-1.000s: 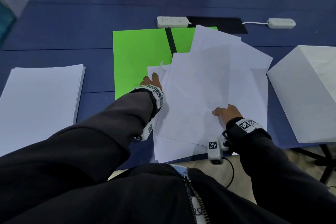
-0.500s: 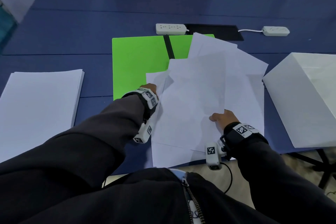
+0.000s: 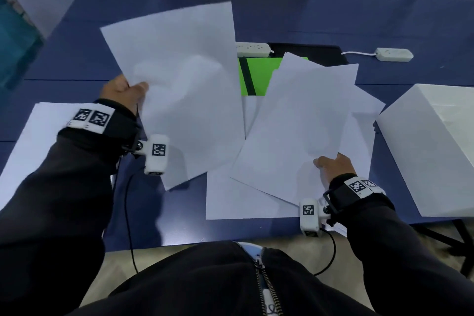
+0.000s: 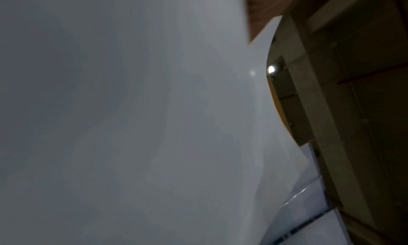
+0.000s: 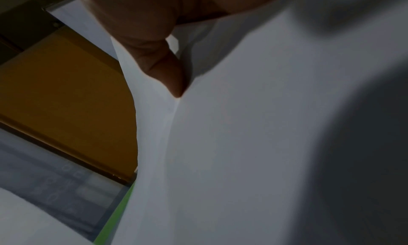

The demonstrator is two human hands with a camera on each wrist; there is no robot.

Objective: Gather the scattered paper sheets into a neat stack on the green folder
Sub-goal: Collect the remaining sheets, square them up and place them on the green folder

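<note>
My left hand [image 3: 128, 91] pinches the left edge of a white sheet [image 3: 179, 84] and holds it up above the table, tilted. That sheet fills the left wrist view [image 4: 132, 126] and hides most of the green folder [image 3: 259, 77]. My right hand [image 3: 333, 164] grips the near edge of another raised sheet [image 3: 300, 131]; the right wrist view shows the thumb [image 5: 159, 62] pressed on this paper [image 5: 243, 144]. Several more loose sheets [image 3: 230, 200] lie fanned on the table under it.
A tidy stack of paper [image 3: 33, 141] lies at the left under my left forearm. A white box [image 3: 431, 146] stands at the right edge. Two white power strips [image 3: 252, 49] [image 3: 393, 54] and a black mat [image 3: 307, 52] sit behind the folder on the blue table [image 3: 77, 59].
My left hand has lifted one sheet off the pile and swung it up and to the left. My right hand keeps hold of its sheet, now raised a little.
</note>
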